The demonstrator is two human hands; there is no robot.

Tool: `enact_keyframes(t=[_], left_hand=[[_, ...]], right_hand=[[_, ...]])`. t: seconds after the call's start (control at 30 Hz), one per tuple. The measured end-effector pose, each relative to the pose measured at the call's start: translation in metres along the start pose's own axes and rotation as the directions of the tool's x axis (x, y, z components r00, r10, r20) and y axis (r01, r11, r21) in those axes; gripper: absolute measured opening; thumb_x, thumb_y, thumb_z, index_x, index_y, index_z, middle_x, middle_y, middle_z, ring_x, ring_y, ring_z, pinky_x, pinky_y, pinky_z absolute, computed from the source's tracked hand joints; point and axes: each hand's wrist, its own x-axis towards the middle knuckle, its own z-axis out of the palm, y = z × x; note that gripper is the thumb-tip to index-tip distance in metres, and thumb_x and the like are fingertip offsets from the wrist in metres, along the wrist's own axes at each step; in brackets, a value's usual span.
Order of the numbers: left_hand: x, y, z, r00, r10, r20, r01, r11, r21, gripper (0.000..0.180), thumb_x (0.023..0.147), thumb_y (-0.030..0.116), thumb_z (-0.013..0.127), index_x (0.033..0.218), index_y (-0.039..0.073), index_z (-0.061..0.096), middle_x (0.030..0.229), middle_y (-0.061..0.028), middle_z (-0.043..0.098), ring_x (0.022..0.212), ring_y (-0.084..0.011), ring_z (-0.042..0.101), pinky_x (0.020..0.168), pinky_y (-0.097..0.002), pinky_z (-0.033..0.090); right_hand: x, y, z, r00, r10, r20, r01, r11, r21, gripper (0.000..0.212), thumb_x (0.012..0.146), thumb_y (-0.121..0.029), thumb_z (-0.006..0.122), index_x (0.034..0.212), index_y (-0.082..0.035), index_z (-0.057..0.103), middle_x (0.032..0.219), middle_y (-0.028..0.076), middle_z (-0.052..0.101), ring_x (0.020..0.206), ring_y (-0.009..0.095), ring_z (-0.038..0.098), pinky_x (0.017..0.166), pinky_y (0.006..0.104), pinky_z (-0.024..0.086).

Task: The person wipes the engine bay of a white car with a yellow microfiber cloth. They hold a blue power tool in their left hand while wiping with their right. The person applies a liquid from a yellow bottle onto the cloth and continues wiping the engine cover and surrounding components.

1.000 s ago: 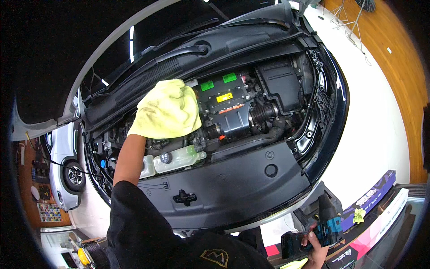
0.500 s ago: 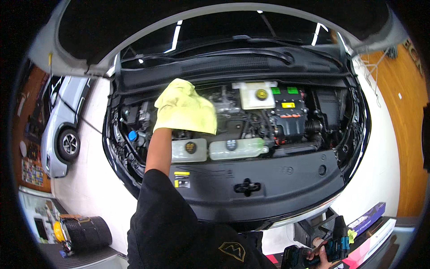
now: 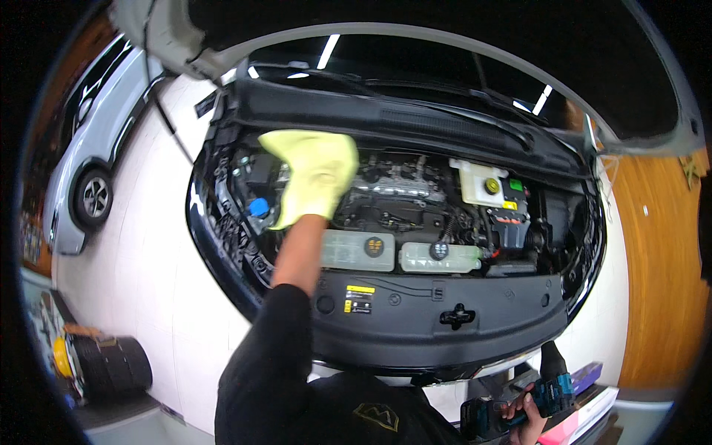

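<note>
A pale yellow cloth (image 3: 320,167) covers my left hand over the left part of the open engine bay (image 3: 415,215); the hand's fingers are hidden, and the cloth is blurred. My bare left forearm (image 3: 298,256) reaches in over the front panel (image 3: 400,297). Close to the cloth are a blue cap (image 3: 259,208) and a translucent reservoir with a dark cap (image 3: 356,251). At the lower right, my right hand (image 3: 525,417) grips the handle of a teal and black cordless blower (image 3: 555,393), its black nozzle pointing up beside the car's front.
Above the bay hangs the raised hood (image 3: 445,33), with a thin prop rod (image 3: 169,122) at left. A second, white reservoir (image 3: 482,184) with a yellow cap sits at the back right. A silver car (image 3: 93,163) stands far left, a black drum (image 3: 111,363) lower left, boxes (image 3: 593,404) lower right.
My left hand has carried the cloth leftward, closer to the blue cap, uncovering more of the engine's middle. The view has shifted and turned. My right hand keeps hold of the blower.
</note>
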Motion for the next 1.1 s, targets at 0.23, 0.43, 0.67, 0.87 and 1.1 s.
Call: enact_keyframes(t=[0.23,0.43,0.67,0.87,1.1], left_hand=[[0.02,0.003,-0.007,0.968,0.246,0.055,-0.239,0.965,-0.106,0.025,0.075,0.025,0.069,0.096,0.01,0.072,0.084,-0.0096,0.07,0.086,-0.0284,0.071,0.082,-0.04,0.056],[0.003,-0.18,-0.012,0.998,-0.062,0.01,0.06,0.982,0.181,0.025,0.074,0.026,0.07,0.094,0.012,0.074,0.082,-0.0083,0.071,0.085,-0.027,0.072,0.081,-0.0392,0.057],[-0.026,-0.243,0.039,0.866,-0.44,-0.237,0.48,0.864,0.15,0.025,0.078,0.026,0.069,0.099,0.013,0.071,0.097,-0.008,0.071,0.098,-0.0246,0.069,0.09,-0.0383,0.054],[-0.04,-0.102,0.026,0.947,-0.309,-0.088,0.316,0.944,0.092,0.029,0.081,0.028,0.069,0.105,0.013,0.069,0.102,-0.0075,0.07,0.101,-0.0237,0.069,0.092,-0.0373,0.054],[-0.073,0.073,-0.028,0.995,0.101,0.016,-0.098,0.987,-0.131,0.034,0.084,0.029,0.068,0.113,0.012,0.067,0.109,-0.007,0.07,0.105,-0.0226,0.068,0.094,-0.0362,0.053]], right_hand=[[0.033,-0.01,0.067,0.989,-0.056,0.137,0.049,0.997,0.058,0.012,0.101,-0.016,0.063,0.106,-0.006,0.058,0.076,0.003,0.049,0.065,0.018,0.05,0.066,0.0366,0.045],[0.043,-0.016,0.084,0.986,0.083,0.141,-0.102,0.986,0.13,0.015,0.103,-0.02,0.06,0.105,-0.005,0.056,0.077,0.003,0.047,0.066,0.018,0.046,0.065,0.036,0.041],[0.045,-0.015,0.095,0.995,0.007,0.1,-0.005,1.0,-0.021,0.017,0.098,-0.014,0.067,0.105,-0.001,0.058,0.076,0.006,0.052,0.065,0.021,0.053,0.067,0.0379,0.047],[0.063,0.001,0.073,0.996,0.057,0.074,-0.057,0.998,-0.008,0.029,0.089,-0.01,0.073,0.112,-0.003,0.058,0.069,0.005,0.053,0.054,0.019,0.056,0.056,0.0355,0.049],[0.042,-0.008,0.102,0.949,-0.258,0.182,0.248,0.966,0.074,0.03,0.094,-0.016,0.068,0.119,-0.006,0.055,0.073,0.003,0.048,0.057,0.017,0.051,0.061,0.0368,0.048]])
